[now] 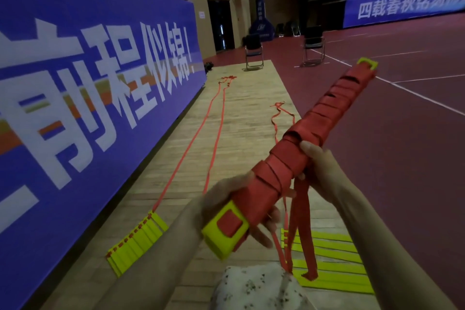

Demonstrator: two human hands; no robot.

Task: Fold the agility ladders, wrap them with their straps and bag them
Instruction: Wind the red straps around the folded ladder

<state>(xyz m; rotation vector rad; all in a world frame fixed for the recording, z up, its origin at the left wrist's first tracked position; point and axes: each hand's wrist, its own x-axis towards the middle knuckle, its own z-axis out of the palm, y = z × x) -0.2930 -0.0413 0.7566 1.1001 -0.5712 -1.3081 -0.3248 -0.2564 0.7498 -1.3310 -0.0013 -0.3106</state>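
Observation:
A folded agility ladder bundle, yellow rungs wound in red strap, slants from lower centre up to the right. My left hand grips its near end by the yellow rung ends. My right hand holds the bundle's middle, where loose red strap tails hang down. A second ladder's stacked yellow rungs lie on the wooden floor at lower left, its red straps running away along the floor. More yellow rungs lie spread at lower right.
A blue banner wall runs along the left. Two black folding chairs stand further away. A red court floor with white lines lies to the right. A speckled white cloth shows at the bottom centre.

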